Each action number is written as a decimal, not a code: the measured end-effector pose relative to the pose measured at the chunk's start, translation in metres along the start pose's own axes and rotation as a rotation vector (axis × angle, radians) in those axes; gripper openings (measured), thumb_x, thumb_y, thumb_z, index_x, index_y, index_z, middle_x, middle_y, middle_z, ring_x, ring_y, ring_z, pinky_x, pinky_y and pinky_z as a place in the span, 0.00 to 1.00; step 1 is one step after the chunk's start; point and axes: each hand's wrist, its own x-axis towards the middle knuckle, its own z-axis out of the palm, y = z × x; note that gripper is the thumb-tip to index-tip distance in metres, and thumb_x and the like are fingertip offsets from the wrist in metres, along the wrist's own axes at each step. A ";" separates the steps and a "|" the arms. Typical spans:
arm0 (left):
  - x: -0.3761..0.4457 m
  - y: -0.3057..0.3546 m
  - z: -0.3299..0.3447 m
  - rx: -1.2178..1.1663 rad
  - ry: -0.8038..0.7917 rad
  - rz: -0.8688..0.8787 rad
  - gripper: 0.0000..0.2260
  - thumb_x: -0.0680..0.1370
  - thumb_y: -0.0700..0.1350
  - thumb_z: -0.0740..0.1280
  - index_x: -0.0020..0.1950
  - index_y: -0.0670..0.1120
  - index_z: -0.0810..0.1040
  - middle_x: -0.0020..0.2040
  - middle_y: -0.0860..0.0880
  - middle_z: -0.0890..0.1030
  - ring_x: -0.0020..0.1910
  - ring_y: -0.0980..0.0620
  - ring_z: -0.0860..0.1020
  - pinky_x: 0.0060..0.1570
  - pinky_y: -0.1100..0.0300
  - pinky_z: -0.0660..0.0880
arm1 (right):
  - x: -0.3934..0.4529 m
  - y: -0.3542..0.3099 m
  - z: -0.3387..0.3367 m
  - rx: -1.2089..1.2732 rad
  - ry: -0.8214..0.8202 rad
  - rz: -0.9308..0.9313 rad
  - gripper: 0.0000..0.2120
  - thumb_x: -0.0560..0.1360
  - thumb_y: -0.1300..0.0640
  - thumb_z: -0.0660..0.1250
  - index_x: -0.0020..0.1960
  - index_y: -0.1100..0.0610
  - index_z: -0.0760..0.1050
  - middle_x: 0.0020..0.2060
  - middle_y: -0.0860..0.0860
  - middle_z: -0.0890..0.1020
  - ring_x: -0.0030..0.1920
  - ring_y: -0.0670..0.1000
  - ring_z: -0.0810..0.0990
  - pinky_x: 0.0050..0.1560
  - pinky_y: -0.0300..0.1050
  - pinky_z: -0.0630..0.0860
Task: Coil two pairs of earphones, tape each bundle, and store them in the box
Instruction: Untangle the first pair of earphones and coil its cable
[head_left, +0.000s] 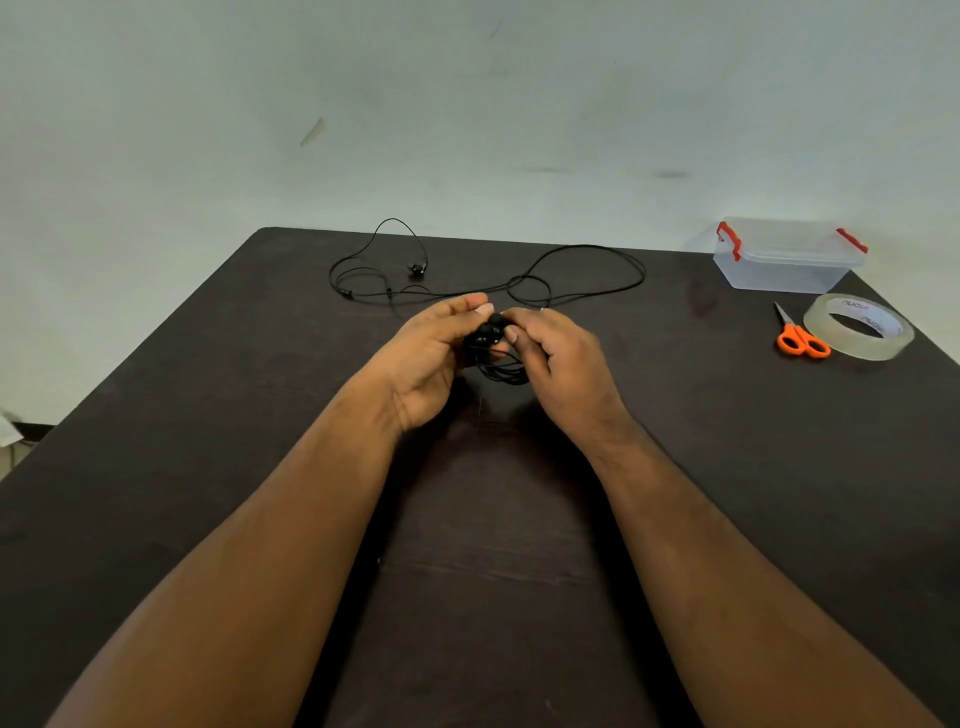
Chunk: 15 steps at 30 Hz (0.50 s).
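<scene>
Between my two hands, above the middle of the dark table (208, 467), is a coiled bundle of black earphones (496, 358). My left hand (431, 358) cups the bundle from the left, fingers curled round it. My right hand (556, 358) pinches the earbuds at the top of the bundle. A second pair of black earphones (483, 283) lies loose and spread out behind my hands. The clear plastic box (784, 257) with red clips stands closed at the far right. A roll of clear tape (860, 327) lies in front of it.
Orange-handled scissors (800, 338) lie just left of the tape roll. A pale wall rises behind the table's far edge. The table's left edge drops off toward the floor.
</scene>
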 end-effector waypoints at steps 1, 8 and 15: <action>0.000 -0.002 -0.001 0.012 -0.015 0.004 0.17 0.79 0.45 0.64 0.68 0.44 0.72 0.40 0.51 0.81 0.36 0.56 0.79 0.46 0.59 0.70 | 0.000 0.000 0.000 0.006 0.011 -0.005 0.10 0.80 0.59 0.61 0.56 0.61 0.79 0.41 0.54 0.81 0.42 0.52 0.78 0.43 0.45 0.74; 0.000 -0.007 -0.010 -0.064 -0.240 -0.048 0.23 0.74 0.45 0.66 0.70 0.52 0.71 0.49 0.48 0.83 0.47 0.53 0.77 0.45 0.54 0.65 | 0.001 0.004 -0.003 -0.021 0.074 -0.002 0.10 0.78 0.62 0.63 0.57 0.62 0.79 0.45 0.55 0.82 0.46 0.51 0.80 0.47 0.35 0.72; 0.003 -0.006 -0.014 0.033 -0.239 -0.057 0.22 0.74 0.35 0.61 0.67 0.50 0.73 0.46 0.46 0.83 0.44 0.51 0.78 0.44 0.53 0.67 | 0.002 0.010 -0.004 -0.021 0.064 0.043 0.08 0.78 0.62 0.63 0.54 0.62 0.80 0.44 0.54 0.82 0.44 0.48 0.78 0.46 0.26 0.68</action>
